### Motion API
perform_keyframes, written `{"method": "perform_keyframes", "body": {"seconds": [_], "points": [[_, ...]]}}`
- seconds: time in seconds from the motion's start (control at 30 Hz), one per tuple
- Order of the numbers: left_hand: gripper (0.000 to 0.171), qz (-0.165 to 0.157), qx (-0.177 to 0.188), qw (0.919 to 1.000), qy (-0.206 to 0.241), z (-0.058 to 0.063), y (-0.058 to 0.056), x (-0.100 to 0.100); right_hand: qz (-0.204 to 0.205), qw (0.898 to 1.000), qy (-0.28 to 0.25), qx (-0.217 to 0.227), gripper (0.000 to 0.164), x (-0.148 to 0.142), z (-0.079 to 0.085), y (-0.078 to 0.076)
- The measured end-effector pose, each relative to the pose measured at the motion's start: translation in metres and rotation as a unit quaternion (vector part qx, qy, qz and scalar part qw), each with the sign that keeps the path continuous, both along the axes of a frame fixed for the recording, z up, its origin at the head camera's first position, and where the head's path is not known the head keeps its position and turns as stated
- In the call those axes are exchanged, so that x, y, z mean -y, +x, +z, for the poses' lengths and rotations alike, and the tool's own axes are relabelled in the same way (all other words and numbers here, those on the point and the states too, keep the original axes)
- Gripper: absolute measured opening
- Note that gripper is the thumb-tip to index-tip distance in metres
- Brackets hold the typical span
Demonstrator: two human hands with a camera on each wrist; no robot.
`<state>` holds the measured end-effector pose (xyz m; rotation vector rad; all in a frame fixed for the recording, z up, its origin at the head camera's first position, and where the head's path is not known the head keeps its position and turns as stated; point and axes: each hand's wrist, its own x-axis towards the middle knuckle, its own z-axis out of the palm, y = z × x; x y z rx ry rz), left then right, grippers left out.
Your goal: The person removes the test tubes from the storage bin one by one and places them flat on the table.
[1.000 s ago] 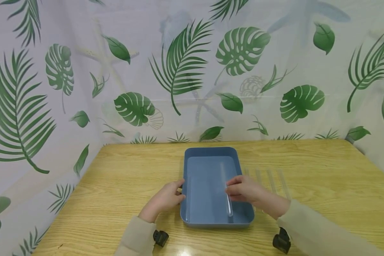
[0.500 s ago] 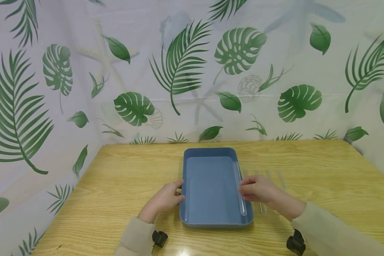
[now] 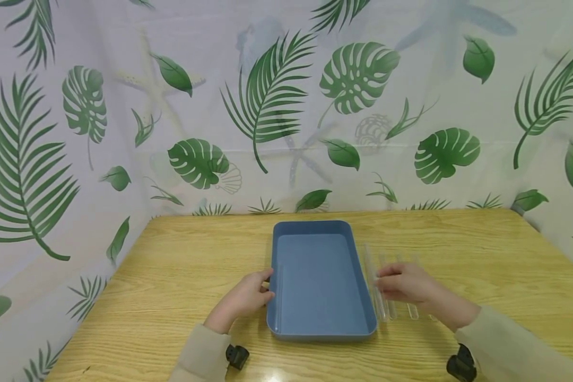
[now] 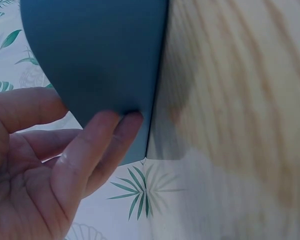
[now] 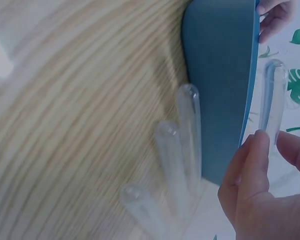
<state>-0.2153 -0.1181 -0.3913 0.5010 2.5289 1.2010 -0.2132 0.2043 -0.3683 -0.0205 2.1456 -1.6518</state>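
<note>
A blue rectangular tray (image 3: 322, 286) stands on the table. My left hand (image 3: 245, 294) holds its left wall, one digit at the rim and other fingers against the outer side, as the left wrist view shows at the tray wall (image 4: 105, 60). My right hand (image 3: 408, 286) pinches a clear test tube (image 5: 272, 95) between thumb and fingers. In the head view this held tube (image 3: 380, 305) is just outside the tray's right wall. Another clear tube (image 3: 279, 297) lies inside the tray along its left wall.
Further clear tubes (image 3: 413, 310) lie side by side on the wooden table (image 3: 196, 254), right of the tray and partly hidden by the right hand. In the right wrist view three tubes (image 5: 189, 120) show rounded ends. A leaf-patterned cloth (image 3: 296, 106) hangs behind and at the sides.
My right hand has moved right with the test tube, from above the tray's inside, across its right wall, to beyond it. The left hand has stayed at the tray's left wall.
</note>
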Motion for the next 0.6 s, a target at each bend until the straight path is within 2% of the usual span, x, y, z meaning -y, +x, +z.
{"method": "perform_keyframes", "body": {"seconds": [0.17, 0.6], "points": [[0.051, 0.0, 0.001, 1.0, 0.001, 0.001, 0.0, 0.0, 0.007, 1.0, 0.012, -0.002, 0.044, -0.012, -0.001, -0.001], [0.051, 0.002, 0.006, 1.0, 0.003, 0.001, -0.003, 0.0, -0.009, 0.999, 0.045, -0.003, 0.046, -0.035, -0.005, -0.003]]}}
